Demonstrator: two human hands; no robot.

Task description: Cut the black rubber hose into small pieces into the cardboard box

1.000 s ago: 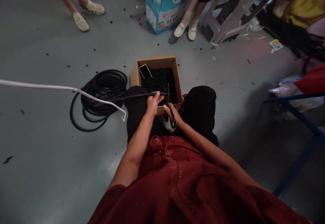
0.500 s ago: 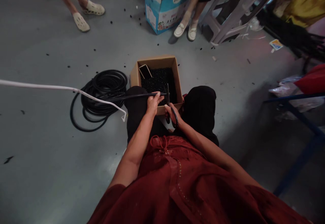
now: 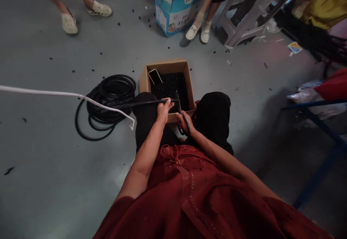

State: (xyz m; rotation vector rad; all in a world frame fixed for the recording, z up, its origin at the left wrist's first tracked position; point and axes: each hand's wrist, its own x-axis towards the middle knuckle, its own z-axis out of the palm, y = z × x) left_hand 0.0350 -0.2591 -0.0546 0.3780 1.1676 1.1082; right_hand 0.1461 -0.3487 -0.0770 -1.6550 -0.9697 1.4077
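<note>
My left hand [image 3: 164, 109] grips a black ribbed tube [image 3: 146, 102] close to its right end. From there the tube runs left across my knee towards a coil of black tubing [image 3: 94, 98] on the floor. My right hand [image 3: 185, 120] is closed round the handles of a pair of scissors [image 3: 180, 103], blades pointing up and away from me at the tube's end. Whether the blades touch the tube I cannot tell. Below both hands stands a cardboard box [image 3: 166, 65] holding many small black pieces [image 3: 172, 82] and a dark rectangular object with a pale edge [image 3: 155, 76].
A white cord [image 3: 67, 94] stretches in from the left, over the coil. Ahead are a blue and white carton [image 3: 176, 18], a grey plastic stool [image 3: 241, 22] and two people's feet in pale shoes [image 3: 99, 8]. A blue metal frame [image 3: 320, 123] stands right. Black bits dot the floor.
The scissors have tilted, their tips shifting slightly left, and the handles look closer together. One foot of the person at upper left has stepped left. My left hand stays almost still.
</note>
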